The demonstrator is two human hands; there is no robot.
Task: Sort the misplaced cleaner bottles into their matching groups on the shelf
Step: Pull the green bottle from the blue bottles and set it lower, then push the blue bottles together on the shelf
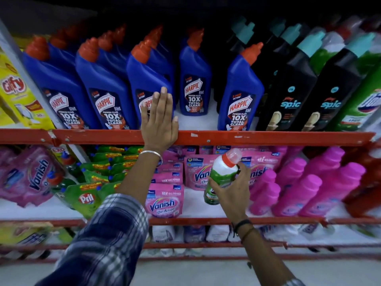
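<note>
Plaid sleeve (pixel 107 234) on my left arm fills the near foreground; my bare right forearm rises beside it. My right hand (pixel 232 193) makes the working grip, fingers wrapped closed around the green-and-white bottle (pixel 221 174), whose long axis tilts up and slightly right, red collar and clear cap topmost. That bottle hangs in front of the pink Vanish pouches (pixel 165 201), clear of the shelf board.

Up and left of this grip, my left hand (pixel 158 120) lies flat and open, holding nothing, palm on the red shelf rail (pixel 268 137) with fingers against a blue Harpic bottle (pixel 144 83). Up and far right of the grip stand green bottles (pixel 362 100) beyond the black Spic bottles (pixel 292 89); I judge that group the match, so the move goes up and rightward, and my right hand is the nearer one. One blue Harpic bottle (pixel 240 93) stands against the black row, likely misplaced too. Beyond, the shelf back is dark.
</note>
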